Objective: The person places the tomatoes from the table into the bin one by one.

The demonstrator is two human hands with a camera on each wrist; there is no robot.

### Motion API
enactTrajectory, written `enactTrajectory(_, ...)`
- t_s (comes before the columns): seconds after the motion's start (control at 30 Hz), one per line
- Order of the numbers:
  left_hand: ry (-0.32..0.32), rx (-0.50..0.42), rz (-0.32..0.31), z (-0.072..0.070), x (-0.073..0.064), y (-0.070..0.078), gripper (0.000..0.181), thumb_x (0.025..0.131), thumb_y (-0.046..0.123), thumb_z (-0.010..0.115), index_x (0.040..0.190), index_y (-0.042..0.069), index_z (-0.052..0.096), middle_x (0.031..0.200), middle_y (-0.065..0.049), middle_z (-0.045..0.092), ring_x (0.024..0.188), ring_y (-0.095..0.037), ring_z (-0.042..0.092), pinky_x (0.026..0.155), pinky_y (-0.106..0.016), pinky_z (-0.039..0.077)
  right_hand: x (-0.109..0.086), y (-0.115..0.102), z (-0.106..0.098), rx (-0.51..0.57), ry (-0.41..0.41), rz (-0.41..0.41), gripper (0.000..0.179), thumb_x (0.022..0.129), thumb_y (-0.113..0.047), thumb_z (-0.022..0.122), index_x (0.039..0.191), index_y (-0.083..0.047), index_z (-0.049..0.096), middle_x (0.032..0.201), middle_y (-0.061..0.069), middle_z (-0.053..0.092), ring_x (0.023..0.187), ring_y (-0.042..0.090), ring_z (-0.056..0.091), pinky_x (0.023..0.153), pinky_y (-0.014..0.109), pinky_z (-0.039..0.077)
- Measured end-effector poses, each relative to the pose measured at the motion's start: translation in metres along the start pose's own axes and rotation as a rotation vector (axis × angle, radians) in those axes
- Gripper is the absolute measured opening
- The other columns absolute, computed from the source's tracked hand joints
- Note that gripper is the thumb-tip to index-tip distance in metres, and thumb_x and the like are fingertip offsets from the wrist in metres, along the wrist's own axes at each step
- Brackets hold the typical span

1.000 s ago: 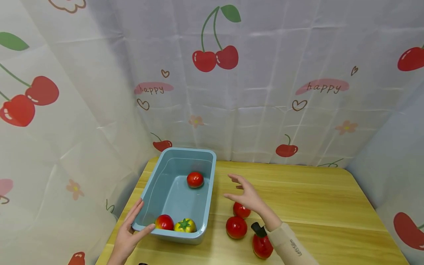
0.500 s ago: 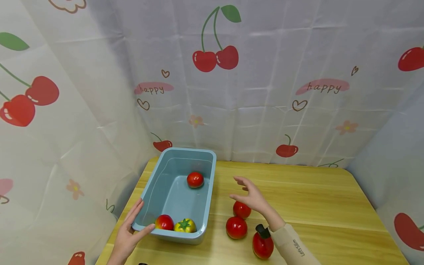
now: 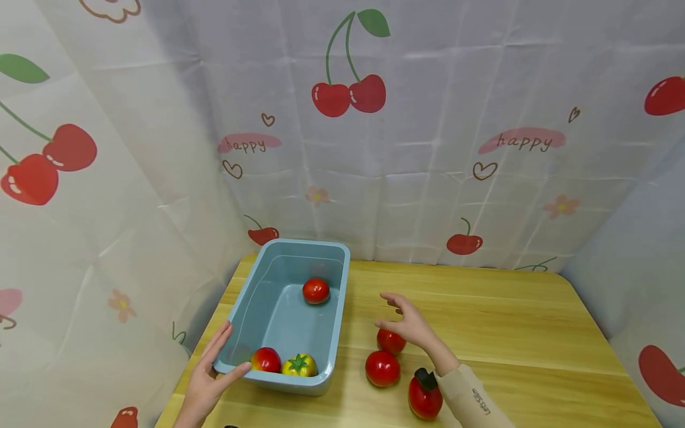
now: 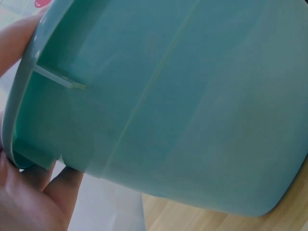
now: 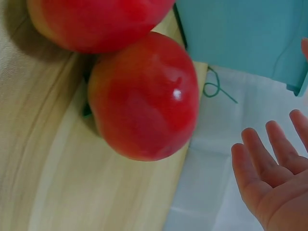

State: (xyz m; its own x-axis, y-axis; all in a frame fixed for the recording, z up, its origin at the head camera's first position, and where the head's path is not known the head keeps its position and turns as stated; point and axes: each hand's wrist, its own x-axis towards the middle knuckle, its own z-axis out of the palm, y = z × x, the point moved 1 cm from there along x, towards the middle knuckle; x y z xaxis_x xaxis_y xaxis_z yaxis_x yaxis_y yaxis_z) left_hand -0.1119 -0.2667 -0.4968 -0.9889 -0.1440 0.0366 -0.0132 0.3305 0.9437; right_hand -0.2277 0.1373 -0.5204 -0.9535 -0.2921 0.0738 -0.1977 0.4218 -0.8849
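Note:
My left hand [image 3: 206, 374] grips the near left corner of a blue plastic bin [image 3: 342, 315], thumb over the near rim and fingers along the left side. The left wrist view shows fingers tucked under the rim of the bin [image 4: 168, 110]. Over the table, my right hand [image 3: 409, 324] is spread with nothing in it. Just below it is a glossy red tomato-like fruit [image 3: 390, 343], partly hidden by the hand. A second red fruit [image 3: 382, 368] sits against it. Between fruit [image 5: 144, 96] and the right hand [image 5: 279, 178] a gap shows in the right wrist view.
Inside the bin lie a red fruit [image 3: 316, 291] at the far end, a red one [image 3: 266, 360] and a yellow one [image 3: 299, 365] with green leaves. Another red fruit [image 3: 425, 399] sits near the right sleeve [image 3: 471, 395]. A cherry-print curtain [image 3: 407, 202] backs the wooden table [image 3: 508, 327].
My right hand has shifted a little right and then lower, closer over the red fruit. The left hand, the bin and the fruits have stayed in place.

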Motion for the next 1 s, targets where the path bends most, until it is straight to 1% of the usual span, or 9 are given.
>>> enactTrajectory(0.13,-0.002,-0.001,0.01,0.0,0.0,0.0,0.078,0.079,0.014,0.076,0.146,0.015,0.036,0.152,0.004,0.025,0.132,-0.017,0.025,0.089,-0.007,0.034,0.0,0.005,0.001,0.005,-0.001,-0.005,0.061,0.081,-0.019,0.075,0.133,-0.001,0.049,0.134,0.015,0.048,0.121,0.037,0.043,0.1,0.052,0.035)
enactTrajectory(0.27,0.0,-0.008,0.014,0.0,0.0,0.0,0.078,0.079,0.013,0.076,0.146,0.016,0.036,0.152,0.005,0.024,0.132,-0.012,0.025,0.089,-0.007,0.034,0.0,0.011,0.002,-0.022,-0.006,0.002,0.062,0.08,-0.022,0.076,0.132,0.0,0.049,0.132,0.015,0.049,0.12,0.037,0.043,0.099,0.052,0.035)
enactTrajectory(0.37,-0.001,-0.006,0.017,0.0,0.0,0.001,0.078,0.079,0.014,0.076,0.146,0.016,0.036,0.152,0.005,0.024,0.132,-0.01,0.025,0.089,-0.007,0.033,-0.001,0.016,0.004,-0.041,-0.007,0.019,0.061,0.08,-0.022,0.076,0.131,0.0,0.05,0.131,0.015,0.05,0.12,0.037,0.043,0.099,0.053,0.035)
enactTrajectory(0.6,0.002,0.0,0.021,0.0,-0.001,0.0,0.078,0.079,0.014,0.077,0.146,0.015,0.037,0.152,0.003,0.025,0.133,-0.011,0.024,0.089,-0.006,0.033,0.0,0.024,0.007,-0.037,-0.012,0.04,0.057,0.081,-0.016,0.075,0.131,-0.002,0.051,0.132,0.015,0.049,0.121,0.039,0.042,0.099,0.055,0.034)
enactTrajectory(0.8,0.006,-0.004,0.022,0.0,0.0,-0.001,0.078,0.078,0.013,0.077,0.145,0.015,0.037,0.152,0.003,0.025,0.133,-0.013,0.024,0.089,-0.007,0.033,0.0,0.028,0.011,-0.05,-0.02,0.06,0.058,0.08,-0.017,0.075,0.131,-0.001,0.051,0.133,0.015,0.049,0.121,0.038,0.042,0.099,0.054,0.035)
enactTrajectory(1.0,0.011,-0.012,0.029,0.0,0.0,0.0,0.078,0.078,0.012,0.077,0.145,0.015,0.038,0.152,0.003,0.025,0.131,-0.007,0.024,0.089,-0.006,0.033,-0.002,0.034,0.014,-0.07,-0.018,0.072,0.058,0.078,-0.017,0.077,0.129,-0.002,0.053,0.131,0.015,0.05,0.121,0.04,0.042,0.096,0.055,0.038)
